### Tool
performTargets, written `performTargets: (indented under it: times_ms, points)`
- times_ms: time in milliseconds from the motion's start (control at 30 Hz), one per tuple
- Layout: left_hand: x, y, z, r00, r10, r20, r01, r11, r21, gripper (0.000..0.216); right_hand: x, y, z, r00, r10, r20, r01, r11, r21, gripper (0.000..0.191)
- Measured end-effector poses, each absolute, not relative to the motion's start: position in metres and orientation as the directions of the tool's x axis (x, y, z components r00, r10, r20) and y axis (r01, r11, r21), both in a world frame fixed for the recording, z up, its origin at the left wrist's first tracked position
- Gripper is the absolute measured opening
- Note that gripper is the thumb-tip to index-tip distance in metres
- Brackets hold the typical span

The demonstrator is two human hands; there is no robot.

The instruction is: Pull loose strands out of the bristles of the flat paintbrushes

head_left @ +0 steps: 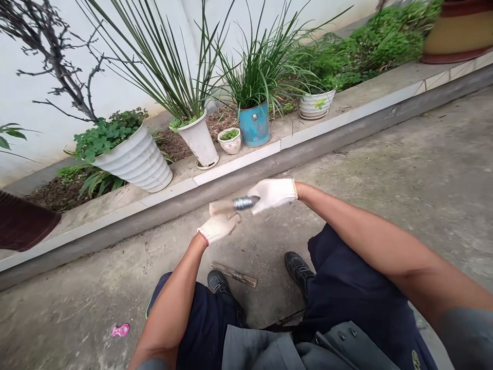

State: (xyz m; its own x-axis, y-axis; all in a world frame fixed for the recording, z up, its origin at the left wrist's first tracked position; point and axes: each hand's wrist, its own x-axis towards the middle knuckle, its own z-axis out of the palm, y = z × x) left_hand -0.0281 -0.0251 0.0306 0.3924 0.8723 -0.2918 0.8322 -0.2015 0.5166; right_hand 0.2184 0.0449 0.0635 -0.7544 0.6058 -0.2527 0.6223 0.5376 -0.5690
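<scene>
Grey cloth (258, 352); white-gloved right hand (274, 196) grasping silvery wire-wound rod (242, 203); left hand (219, 227) curled beside, grip unclear.

An outdoor yard, by its concrete ground (400, 169), white wall (19, 97) and ledge (236, 165) of potted plants (254, 126)

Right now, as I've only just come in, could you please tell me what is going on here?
A person in white gloves is handling a piece wound with silvery wire above the concrete ground. The right hand is at one end and the left hand at the other, though blur hides their exact grip. On the ground, a wooden stick with wire around it lies beside the left shoe.
</scene>
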Motion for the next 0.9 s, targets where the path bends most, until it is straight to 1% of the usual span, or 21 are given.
performTargets:
  times_ms: [67, 133, 200, 267, 333, 400, 467, 500, 533, 567, 600, 633, 700, 733, 767, 800, 833, 867, 900]
  points:
    - [-0.024, -0.027, 0.029, 0.401, 0.862, -0.311, 0.820, -0.186, 0.541, 0.039, 0.217, 0.053, 0.065, -0.612, 0.779, -0.138, 0.724, 0.482, -0.493, 0.038]
    - [-0.020, -0.029, 0.029, 0.419, 0.854, -0.309, 0.807, -0.194, 0.558, 0.040, 0.218, 0.062, 0.062, -0.453, 0.889, -0.068, 0.822, 0.387, -0.417, 0.040]
    - [-0.017, -0.031, 0.030, 0.441, 0.846, -0.300, 0.804, -0.223, 0.552, 0.040, 0.222, 0.071, 0.057, -0.324, 0.945, -0.035, 0.890, 0.292, -0.351, 0.040]
    - [-0.015, -0.033, 0.033, 0.458, 0.834, -0.307, 0.807, -0.244, 0.538, 0.041, 0.226, 0.078, 0.051, -0.256, 0.966, -0.037, 0.931, 0.236, -0.279, 0.040]
    - [-0.016, -0.035, 0.037, 0.457, 0.836, -0.305, 0.802, -0.238, 0.548, 0.041, 0.229, 0.083, 0.046, -0.249, 0.964, -0.095, 0.956, 0.229, -0.184, 0.039]
    - [-0.018, -0.035, 0.041, 0.439, 0.856, -0.274, 0.790, -0.223, 0.571, 0.039, 0.228, 0.083, 0.040, -0.276, 0.936, -0.216, 0.961, 0.266, -0.074, 0.040]
    - [-0.023, -0.033, 0.045, 0.400, 0.889, -0.223, 0.789, -0.211, 0.577, 0.038, 0.225, 0.079, 0.033, -0.331, 0.874, -0.357, 0.934, 0.357, 0.008, 0.040]
    - [-0.025, -0.032, 0.046, 0.372, 0.907, -0.195, 0.796, -0.204, 0.570, 0.037, 0.223, 0.075, 0.030, -0.369, 0.831, -0.416, 0.910, 0.414, 0.021, 0.037]
    - [-0.028, -0.030, 0.046, 0.344, 0.924, -0.168, 0.804, -0.197, 0.561, 0.037, 0.221, 0.071, 0.027, -0.414, 0.779, -0.471, 0.881, 0.473, 0.010, 0.034]
    - [-0.031, -0.028, 0.047, 0.316, 0.938, -0.141, 0.812, -0.191, 0.552, 0.037, 0.219, 0.067, 0.024, -0.462, 0.715, -0.524, 0.849, 0.528, -0.027, 0.031]
    - [-0.033, -0.027, 0.047, 0.292, 0.949, -0.119, 0.818, -0.184, 0.544, 0.036, 0.218, 0.062, 0.022, -0.513, 0.640, -0.572, 0.815, 0.572, -0.090, 0.030]
    - [-0.035, -0.025, 0.046, 0.275, 0.956, -0.103, 0.823, -0.178, 0.539, 0.036, 0.217, 0.057, 0.022, -0.563, 0.552, -0.614, 0.780, 0.600, -0.176, 0.030]
    - [-0.038, -0.023, 0.044, 0.260, 0.961, -0.096, 0.830, -0.171, 0.531, 0.036, 0.218, 0.048, 0.024, -0.656, 0.360, -0.664, 0.707, 0.601, -0.373, 0.034]
    - [-0.039, -0.022, 0.043, 0.258, 0.961, -0.102, 0.832, -0.167, 0.529, 0.036, 0.218, 0.044, 0.027, -0.695, 0.275, -0.664, 0.671, 0.581, -0.461, 0.036]
    - [-0.039, -0.022, 0.042, 0.259, 0.959, -0.113, 0.835, -0.164, 0.525, 0.036, 0.219, 0.040, 0.032, -0.732, 0.219, -0.645, 0.636, 0.558, -0.533, 0.037]
    - [-0.038, -0.022, 0.041, 0.270, 0.954, -0.126, 0.837, -0.168, 0.521, 0.036, 0.220, 0.038, 0.037, -0.767, 0.193, -0.612, 0.604, 0.542, -0.585, 0.038]
    - [-0.037, -0.022, 0.041, 0.286, 0.947, -0.147, 0.839, -0.174, 0.516, 0.035, 0.221, 0.036, 0.043, -0.799, 0.203, -0.566, 0.574, 0.535, -0.619, 0.038]
    - [-0.036, -0.023, 0.040, 0.303, 0.937, -0.174, 0.841, -0.178, 0.510, 0.034, 0.222, 0.036, 0.050, -0.826, 0.248, -0.506, 0.552, 0.536, -0.638, 0.038]
    - [-0.034, -0.023, 0.039, 0.315, 0.928, -0.201, 0.844, -0.177, 0.507, 0.033, 0.222, 0.036, 0.056, -0.841, 0.321, -0.436, 0.540, 0.542, -0.643, 0.038]
